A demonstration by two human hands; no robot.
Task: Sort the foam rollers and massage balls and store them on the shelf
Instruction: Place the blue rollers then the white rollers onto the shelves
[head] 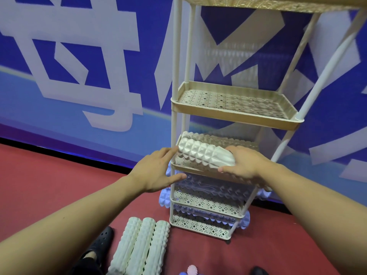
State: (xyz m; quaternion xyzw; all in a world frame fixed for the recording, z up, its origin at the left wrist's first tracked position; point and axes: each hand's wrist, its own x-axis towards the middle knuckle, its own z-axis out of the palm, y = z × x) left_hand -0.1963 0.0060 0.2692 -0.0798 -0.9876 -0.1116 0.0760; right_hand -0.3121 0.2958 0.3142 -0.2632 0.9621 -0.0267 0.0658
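A white ridged foam roller (202, 153) lies on the middle tray of the beige tiered shelf (234, 111), with another white roller behind it. My right hand (244, 163) grips the roller's right end. My left hand (156, 171) is spread with straight fingers at the roller's left end, fingertips touching it. Pale blue rollers (214, 190) fill the two lower trays. Three white rollers (139, 249) lie side by side on the red floor. Small pink and blue massage balls (190, 270) peek in at the bottom edge.
The shelf stands against a blue wall banner with white lettering (89, 66). The tray above the middle one holds nothing. A black clog (101, 241) on my foot is beside the floor rollers. Red floor spreads to the left and right.
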